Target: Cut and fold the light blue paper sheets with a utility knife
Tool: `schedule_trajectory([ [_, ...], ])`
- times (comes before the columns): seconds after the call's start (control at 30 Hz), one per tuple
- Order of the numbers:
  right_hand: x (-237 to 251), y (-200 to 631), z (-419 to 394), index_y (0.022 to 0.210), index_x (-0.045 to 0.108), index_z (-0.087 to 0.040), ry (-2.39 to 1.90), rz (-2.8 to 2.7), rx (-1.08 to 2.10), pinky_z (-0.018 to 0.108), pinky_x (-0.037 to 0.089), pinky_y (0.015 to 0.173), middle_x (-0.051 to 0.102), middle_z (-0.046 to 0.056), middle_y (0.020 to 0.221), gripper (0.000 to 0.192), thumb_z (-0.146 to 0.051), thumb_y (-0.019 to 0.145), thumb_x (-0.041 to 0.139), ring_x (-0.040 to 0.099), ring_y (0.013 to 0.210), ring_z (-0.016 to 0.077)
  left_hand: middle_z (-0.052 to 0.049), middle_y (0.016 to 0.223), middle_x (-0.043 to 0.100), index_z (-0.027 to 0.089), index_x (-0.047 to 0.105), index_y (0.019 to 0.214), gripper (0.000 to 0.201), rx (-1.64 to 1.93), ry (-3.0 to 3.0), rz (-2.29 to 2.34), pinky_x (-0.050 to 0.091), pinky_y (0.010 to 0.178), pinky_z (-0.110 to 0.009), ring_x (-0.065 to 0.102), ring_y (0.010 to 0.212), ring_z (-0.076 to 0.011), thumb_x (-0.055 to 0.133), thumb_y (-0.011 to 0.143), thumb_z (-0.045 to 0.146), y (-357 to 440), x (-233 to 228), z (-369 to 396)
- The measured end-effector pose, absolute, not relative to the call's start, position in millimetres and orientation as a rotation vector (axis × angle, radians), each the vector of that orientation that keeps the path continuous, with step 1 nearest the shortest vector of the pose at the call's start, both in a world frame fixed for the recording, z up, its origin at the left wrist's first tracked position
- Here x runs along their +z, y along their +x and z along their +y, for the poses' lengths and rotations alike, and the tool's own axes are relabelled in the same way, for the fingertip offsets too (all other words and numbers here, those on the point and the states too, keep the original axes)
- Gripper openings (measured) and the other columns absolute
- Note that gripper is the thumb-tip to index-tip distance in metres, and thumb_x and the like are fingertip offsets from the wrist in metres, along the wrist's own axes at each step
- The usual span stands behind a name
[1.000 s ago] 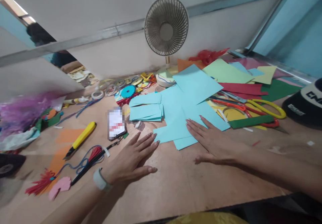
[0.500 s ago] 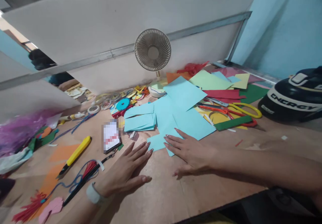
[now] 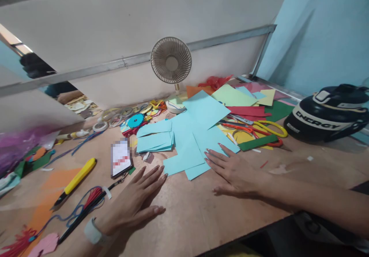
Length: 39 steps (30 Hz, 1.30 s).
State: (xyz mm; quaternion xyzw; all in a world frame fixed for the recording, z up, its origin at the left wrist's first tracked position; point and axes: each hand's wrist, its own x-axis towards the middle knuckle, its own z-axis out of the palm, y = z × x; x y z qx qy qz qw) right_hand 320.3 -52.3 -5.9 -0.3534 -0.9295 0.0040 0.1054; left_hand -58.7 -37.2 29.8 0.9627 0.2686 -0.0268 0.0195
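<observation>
Light blue paper sheets [image 3: 187,157] overlap in the middle of the table, one corner pointing toward me. My right hand [image 3: 233,172] lies palm down with fingers spread, its fingertips over the right lower edge of the sheets; it grips nothing. To the left, my left hand [image 3: 135,199] is also flat with fingers stretched out, the fingertips close to the left corner of the paper. A watch or band [image 3: 93,232] is on that wrist. Behind the left fingers sits a stack of cut blue paper pieces [image 3: 155,141], and a phone [image 3: 121,157] lies beside it.
A small fan [image 3: 171,60] stands at the back. Scissors with yellow handles [image 3: 271,128] and a black jug [image 3: 325,114] are at the right. On the left lie a yellow utility knife [image 3: 77,178], a red tassel [image 3: 20,239] and purple plastic [image 3: 23,145]. Coloured papers [image 3: 235,95] cover the back right.
My right hand has slid right across the blue paper, uncovering more of its lower corner. My left hand has shifted slightly away from the paper. The view has turned a little.
</observation>
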Motion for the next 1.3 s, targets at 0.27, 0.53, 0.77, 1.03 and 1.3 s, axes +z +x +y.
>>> schedule_trajectory([
  [0.27,11.8,358.5,-11.6,0.126,0.066,-0.016,-1.526,-2.377,-0.142,0.054,0.04,0.107,0.063,0.017,0.134,0.044,-0.039,0.098,0.04,0.056,0.125,0.0325,-0.01,0.156,0.04,0.026,0.03,0.156,0.063,0.201,3.011,0.878,0.023,0.12,-0.053,0.039,0.142,-0.0327,0.051,0.1,0.046,-42.9,33.0,-29.5],
  [0.53,31.1,382.9,45.6,0.109,0.068,-0.013,-1.941,-2.322,-0.143,0.042,0.047,0.074,0.07,0.02,0.105,0.035,-0.029,0.09,0.044,0.065,0.095,0.0347,-0.013,0.133,0.059,0.022,0.057,0.135,0.052,0.376,2.655,1.088,0.05,0.098,-0.044,0.06,0.117,-0.0292,0.057,0.095,0.055,12.2,32.5,8.8],
  [0.77,39.3,399.6,41.4,0.099,0.066,-0.017,-2.003,-2.264,0.01,0.032,0.041,0.065,0.067,0.015,0.102,0.024,-0.025,0.079,0.054,0.062,0.093,0.0292,-0.01,0.107,0.061,0.019,0.064,0.124,0.056,0.362,2.514,1.137,0.052,0.081,-0.036,0.064,0.093,-0.0253,0.067,0.085,0.059,27.8,27.8,23.2],
  [1.03,54.8,399.9,22.5,0.092,0.061,-0.022,-1.919,-2.235,0.444,0.029,0.04,0.058,0.068,0.005,0.086,0.021,-0.035,0.076,0.06,0.062,0.073,0.0217,0.0,0.081,0.058,0.018,0.065,0.102,0.041,0.352,2.208,1.121,0.042,0.061,-0.026,0.055,0.071,-0.0162,0.072,0.081,0.053,31.6,24.7,25.6],
  [1.3,36.3,374.3,22.4,0.087,0.061,-0.023,-1.758,-2.347,0.574,0.031,0.042,0.064,0.067,0.005,0.09,0.015,-0.028,0.075,0.054,0.062,0.081,0.0227,-0.001,0.082,0.058,0.018,0.06,0.084,0.027,0.438,2.066,1.041,0.041,0.066,-0.027,0.052,0.074,-0.0151,0.065,0.087,0.045,28.5,12.1,31.5],
])
